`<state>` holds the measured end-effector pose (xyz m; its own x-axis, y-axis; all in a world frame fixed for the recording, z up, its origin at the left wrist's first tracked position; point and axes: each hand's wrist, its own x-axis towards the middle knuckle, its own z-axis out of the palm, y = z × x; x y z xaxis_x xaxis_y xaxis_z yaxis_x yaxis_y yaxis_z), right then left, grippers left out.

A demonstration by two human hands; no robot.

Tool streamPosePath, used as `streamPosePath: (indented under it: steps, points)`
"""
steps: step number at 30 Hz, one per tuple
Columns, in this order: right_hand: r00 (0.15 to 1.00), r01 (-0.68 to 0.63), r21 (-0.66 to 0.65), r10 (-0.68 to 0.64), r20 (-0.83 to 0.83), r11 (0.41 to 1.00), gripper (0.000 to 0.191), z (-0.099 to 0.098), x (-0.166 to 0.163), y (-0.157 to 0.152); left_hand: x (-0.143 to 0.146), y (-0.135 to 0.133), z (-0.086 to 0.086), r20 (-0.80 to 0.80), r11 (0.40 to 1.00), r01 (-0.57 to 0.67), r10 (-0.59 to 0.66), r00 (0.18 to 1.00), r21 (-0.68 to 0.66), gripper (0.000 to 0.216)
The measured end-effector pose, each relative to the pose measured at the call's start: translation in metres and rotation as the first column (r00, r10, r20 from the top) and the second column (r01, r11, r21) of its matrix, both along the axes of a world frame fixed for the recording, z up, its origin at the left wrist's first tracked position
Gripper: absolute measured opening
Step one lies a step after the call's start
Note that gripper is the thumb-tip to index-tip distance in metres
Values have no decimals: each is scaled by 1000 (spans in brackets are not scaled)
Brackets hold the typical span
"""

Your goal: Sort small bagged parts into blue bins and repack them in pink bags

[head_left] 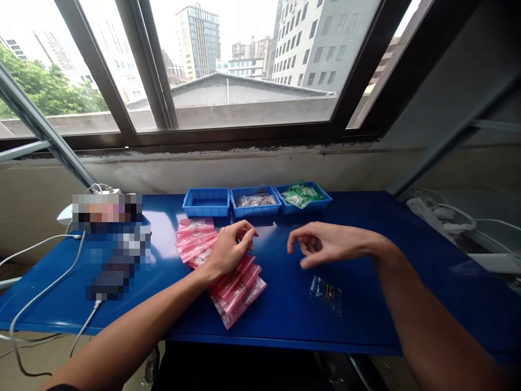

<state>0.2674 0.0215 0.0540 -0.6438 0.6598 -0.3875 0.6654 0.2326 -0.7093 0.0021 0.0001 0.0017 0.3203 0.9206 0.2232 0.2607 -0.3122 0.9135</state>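
Left hand [228, 250] rests on the pink bags [238, 290], fingers curled; whether it pinches anything, can't tell. Right hand [325, 244] hovers half-open, empty, near a small clear bag [325, 293] on the blue table [415, 293].

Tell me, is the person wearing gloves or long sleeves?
No gloves. The left hand and right hand are bare, with no ring or watch. The left forearm and right forearm are uncovered; only a dark scrap of sleeve shows at the bottom edge.
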Motion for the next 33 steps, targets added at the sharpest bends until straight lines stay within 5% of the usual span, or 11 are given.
streamPosePath:
  steps: [5,12,15,20,28,33]
  points:
    - [964,14,169,-58,258,986,41,10,10,-15,0,2,-1,-4,1000,16,-16,1000,4,25]
    - [885,89,249,-191,425,965,39,-10,9,-35,0,3,-1,-10,999,28,-28,1000,17,27]
    - [904,128,290,-232,360,948,25,-24,-2,-24,1,3,-1,-8,999,32,-32,999,20,26]
    - [940,257,531,-337,57,807,24,-47,-23,4,1,3,-2,6,1000,15,-15,1000,15,25]
    - [972,203,460,-235,12,865,23,-41,-22,12,0,2,0,6,1000,22,-22,1000,2,26]
    - [976,204,380,-155,-155,902,14,-43,-43,16,-1,6,-3,47,997,-77,77,996,9,23]
